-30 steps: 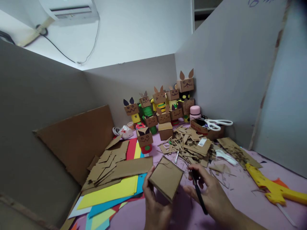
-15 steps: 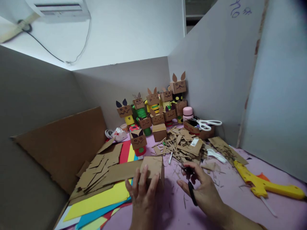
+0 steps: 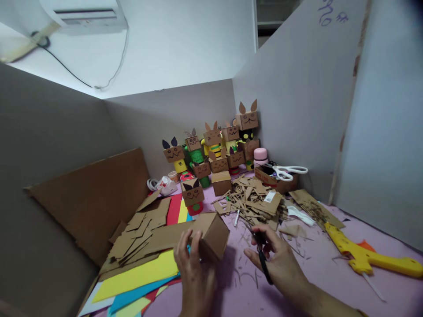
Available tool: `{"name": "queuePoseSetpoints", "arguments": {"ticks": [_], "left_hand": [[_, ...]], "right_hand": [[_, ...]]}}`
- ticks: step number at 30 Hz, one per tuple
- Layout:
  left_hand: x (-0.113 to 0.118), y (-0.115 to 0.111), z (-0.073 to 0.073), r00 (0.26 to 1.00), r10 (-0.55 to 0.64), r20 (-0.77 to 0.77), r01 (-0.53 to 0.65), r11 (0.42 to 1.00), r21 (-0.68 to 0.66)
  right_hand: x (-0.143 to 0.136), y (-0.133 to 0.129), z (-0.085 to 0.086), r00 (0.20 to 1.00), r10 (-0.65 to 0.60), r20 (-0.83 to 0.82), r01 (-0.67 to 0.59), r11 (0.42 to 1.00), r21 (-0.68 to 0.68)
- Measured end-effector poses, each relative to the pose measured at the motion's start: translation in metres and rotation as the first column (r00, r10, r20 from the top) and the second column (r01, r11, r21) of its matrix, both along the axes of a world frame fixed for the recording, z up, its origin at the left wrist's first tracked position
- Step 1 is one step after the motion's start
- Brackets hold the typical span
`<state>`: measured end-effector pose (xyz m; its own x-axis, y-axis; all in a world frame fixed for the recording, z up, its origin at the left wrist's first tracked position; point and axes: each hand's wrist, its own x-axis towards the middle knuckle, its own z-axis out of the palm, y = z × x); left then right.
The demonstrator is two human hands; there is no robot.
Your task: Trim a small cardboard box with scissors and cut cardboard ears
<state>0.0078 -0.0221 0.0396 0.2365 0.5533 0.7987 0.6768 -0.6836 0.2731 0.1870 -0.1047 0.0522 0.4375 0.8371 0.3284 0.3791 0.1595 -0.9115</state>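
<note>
My left hand (image 3: 194,269) is closed on the near left side of a small brown cardboard box (image 3: 215,237), which is tilted over the purple tabletop. The thumb is hidden behind the box and the palm. My right hand (image 3: 280,259) holds a pair of black-handled scissors (image 3: 264,264), their blades pointing up and away, a short gap to the right of the box. Beyond the box stands a cardboard-headed figure (image 3: 193,196) with dark ears and a red base.
Cardboard scraps (image 3: 253,196) lie heaped behind my right hand. A yellow glue gun (image 3: 370,257) rests at the right. Cardboard sheets (image 3: 145,233) and coloured paper (image 3: 139,273) spread out on the left. Several animal figures (image 3: 213,136) stand at the back, near a pink bottle (image 3: 260,155).
My left hand has tipped the box, so that a side face now turns towards the right. Its fingers have shifted left along it. My right hand stays in place with the scissors.
</note>
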Motion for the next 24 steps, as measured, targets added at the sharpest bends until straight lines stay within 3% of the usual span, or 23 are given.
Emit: {"name": "queuePoseSetpoints", "arguments": {"ticks": [5,9,11,14,17,24], "left_hand": [[0.011,-0.013,-0.009,0.953,-0.115,0.279,0.174,0.964,-0.199],[0.018,-0.028,-0.012,0.857,-0.133,0.498,0.374,0.825,-0.423],[0.018,-0.03,-0.011,0.835,-0.172,0.523,0.439,0.782,-0.443],[0.014,-0.029,-0.009,0.798,-0.321,0.51,0.563,0.701,-0.438],[0.01,-0.03,-0.006,0.734,-0.429,0.527,0.658,0.641,-0.395],[0.011,-0.032,-0.001,0.72,-0.319,0.617,0.651,0.619,-0.44]], "right_hand": [[-0.002,0.0,-0.004,0.984,0.105,-0.144,-0.103,0.995,0.017],[-0.001,-0.002,-0.005,0.956,0.163,-0.244,-0.139,0.984,0.109],[-0.001,-0.004,-0.004,0.946,0.203,-0.253,-0.177,0.977,0.121],[-0.003,-0.006,-0.005,0.928,0.27,-0.257,-0.25,0.962,0.109],[-0.004,-0.007,-0.007,0.923,0.273,-0.27,-0.245,0.96,0.131],[-0.002,-0.006,-0.007,0.953,0.207,-0.223,-0.187,0.977,0.107]]}}
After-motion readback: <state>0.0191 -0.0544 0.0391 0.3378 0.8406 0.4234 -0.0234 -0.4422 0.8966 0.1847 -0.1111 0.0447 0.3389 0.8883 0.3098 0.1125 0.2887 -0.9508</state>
